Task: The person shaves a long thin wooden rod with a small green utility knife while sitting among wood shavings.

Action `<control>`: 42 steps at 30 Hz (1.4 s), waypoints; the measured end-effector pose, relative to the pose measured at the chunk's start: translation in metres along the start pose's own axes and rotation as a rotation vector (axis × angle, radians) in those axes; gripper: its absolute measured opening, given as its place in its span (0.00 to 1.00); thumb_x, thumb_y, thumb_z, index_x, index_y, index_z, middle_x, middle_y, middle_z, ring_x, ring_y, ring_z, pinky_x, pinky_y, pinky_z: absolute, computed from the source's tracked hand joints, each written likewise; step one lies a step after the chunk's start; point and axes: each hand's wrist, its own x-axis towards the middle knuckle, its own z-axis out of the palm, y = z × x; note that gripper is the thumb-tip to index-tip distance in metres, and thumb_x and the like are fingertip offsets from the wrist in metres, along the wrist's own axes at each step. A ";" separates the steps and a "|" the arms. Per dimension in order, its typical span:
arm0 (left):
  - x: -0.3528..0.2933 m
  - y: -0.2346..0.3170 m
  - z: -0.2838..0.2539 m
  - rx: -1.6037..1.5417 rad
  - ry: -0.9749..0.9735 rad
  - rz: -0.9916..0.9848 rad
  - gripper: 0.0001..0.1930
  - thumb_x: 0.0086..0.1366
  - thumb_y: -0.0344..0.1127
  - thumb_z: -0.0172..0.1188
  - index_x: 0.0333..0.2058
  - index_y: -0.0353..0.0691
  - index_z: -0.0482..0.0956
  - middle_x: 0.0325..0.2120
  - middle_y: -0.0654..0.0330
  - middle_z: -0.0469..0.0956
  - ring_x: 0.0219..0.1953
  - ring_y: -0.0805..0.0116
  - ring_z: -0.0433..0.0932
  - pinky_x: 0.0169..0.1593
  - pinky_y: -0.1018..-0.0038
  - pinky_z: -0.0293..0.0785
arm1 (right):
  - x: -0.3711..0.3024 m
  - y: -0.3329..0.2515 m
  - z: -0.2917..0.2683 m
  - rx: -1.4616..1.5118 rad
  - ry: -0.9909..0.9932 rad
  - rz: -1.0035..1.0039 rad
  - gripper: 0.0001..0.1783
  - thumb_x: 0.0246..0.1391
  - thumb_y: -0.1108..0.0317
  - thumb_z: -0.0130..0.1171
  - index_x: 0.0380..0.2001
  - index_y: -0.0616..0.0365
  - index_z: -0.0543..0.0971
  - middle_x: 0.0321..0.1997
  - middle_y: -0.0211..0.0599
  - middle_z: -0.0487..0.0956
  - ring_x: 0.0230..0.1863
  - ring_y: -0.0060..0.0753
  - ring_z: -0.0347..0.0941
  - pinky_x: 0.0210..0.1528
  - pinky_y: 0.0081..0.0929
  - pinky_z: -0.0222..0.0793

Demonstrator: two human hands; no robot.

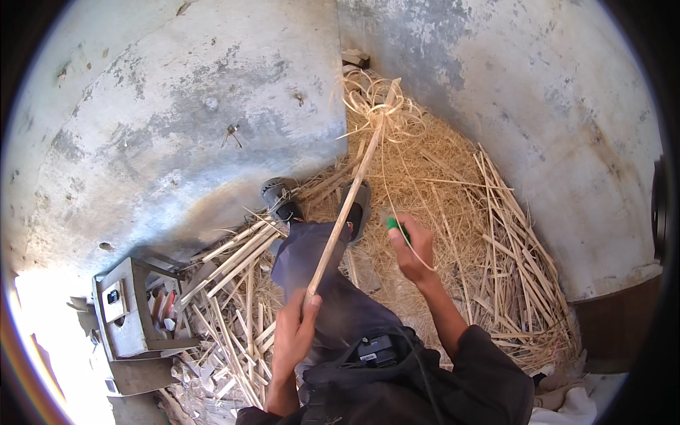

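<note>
My left hand (294, 327) is closed round the near end of a long, pale wooden stick (344, 211). The stick slants up and away across my leg, and thin curled shavings (401, 122) cluster near its far end. To the right of the stick, my right hand (416, 249) is curled with a small green object (394, 224) at its thumb. Whether this is a tool handle or a thumb cover is too small to tell. A fine wood strip (386, 173) runs from the shavings down past the green object and bends over the hand.
Straw-like shavings (425, 163) cover the floor ahead. Split sticks (528, 273) are piled along the right wall, with more sticks (244, 248) at left. A worn open-sided box (131, 347) stands at lower left. Bare plaster walls (198, 106) meet in a corner beyond my feet.
</note>
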 end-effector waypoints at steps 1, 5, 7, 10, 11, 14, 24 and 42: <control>0.002 -0.001 0.002 -0.046 0.000 -0.004 0.14 0.82 0.41 0.57 0.46 0.34 0.81 0.21 0.56 0.75 0.22 0.66 0.73 0.30 0.66 0.67 | -0.005 -0.007 0.005 0.075 -0.024 -0.016 0.14 0.69 0.62 0.63 0.49 0.61 0.84 0.34 0.46 0.85 0.30 0.37 0.83 0.33 0.34 0.76; 0.010 -0.003 0.008 -0.160 -0.111 -0.021 0.16 0.85 0.42 0.51 0.43 0.35 0.80 0.21 0.63 0.71 0.23 0.74 0.68 0.30 0.70 0.64 | -0.019 -0.020 0.018 0.144 -0.160 -0.205 0.14 0.68 0.63 0.64 0.49 0.61 0.84 0.41 0.45 0.87 0.34 0.41 0.87 0.34 0.34 0.80; 0.012 -0.002 0.013 -0.293 -0.210 -0.086 0.24 0.88 0.51 0.42 0.43 0.38 0.78 0.24 0.73 0.63 0.24 0.84 0.57 0.28 0.79 0.54 | -0.020 -0.025 0.022 0.151 -0.157 -0.258 0.15 0.67 0.60 0.67 0.49 0.60 0.85 0.38 0.41 0.87 0.32 0.40 0.86 0.32 0.33 0.79; 0.013 0.005 0.014 -0.295 -0.211 -0.153 0.21 0.88 0.45 0.43 0.39 0.36 0.77 0.21 0.67 0.67 0.23 0.79 0.62 0.28 0.73 0.60 | -0.021 -0.028 0.023 0.038 -0.196 -0.347 0.17 0.65 0.56 0.70 0.48 0.57 0.86 0.35 0.36 0.85 0.30 0.38 0.85 0.29 0.33 0.78; 0.014 0.005 0.014 -0.296 -0.209 -0.153 0.21 0.88 0.45 0.43 0.39 0.36 0.77 0.21 0.67 0.67 0.23 0.79 0.62 0.28 0.73 0.60 | -0.021 -0.030 0.022 -0.004 -0.206 -0.366 0.17 0.65 0.55 0.71 0.47 0.55 0.86 0.33 0.34 0.84 0.29 0.37 0.84 0.28 0.33 0.78; 0.015 0.003 0.016 -0.257 -0.207 -0.124 0.21 0.88 0.44 0.42 0.39 0.36 0.76 0.21 0.66 0.67 0.23 0.77 0.63 0.29 0.71 0.61 | -0.022 -0.033 0.022 -0.057 -0.198 -0.388 0.17 0.63 0.54 0.72 0.46 0.53 0.87 0.31 0.31 0.83 0.27 0.35 0.84 0.26 0.33 0.77; 0.018 0.004 0.020 -0.152 -0.156 -0.024 0.21 0.88 0.43 0.42 0.39 0.35 0.75 0.21 0.56 0.70 0.24 0.61 0.70 0.33 0.62 0.67 | -0.024 -0.041 0.021 -0.112 -0.218 -0.397 0.16 0.59 0.54 0.74 0.44 0.51 0.89 0.28 0.31 0.83 0.24 0.35 0.82 0.25 0.34 0.76; 0.012 0.015 0.019 -0.012 -0.109 0.063 0.23 0.88 0.46 0.40 0.39 0.35 0.75 0.21 0.54 0.71 0.24 0.57 0.71 0.32 0.61 0.67 | -0.013 -0.039 0.011 -0.194 -0.102 -0.419 0.15 0.57 0.54 0.74 0.44 0.49 0.89 0.26 0.25 0.80 0.23 0.30 0.81 0.24 0.30 0.75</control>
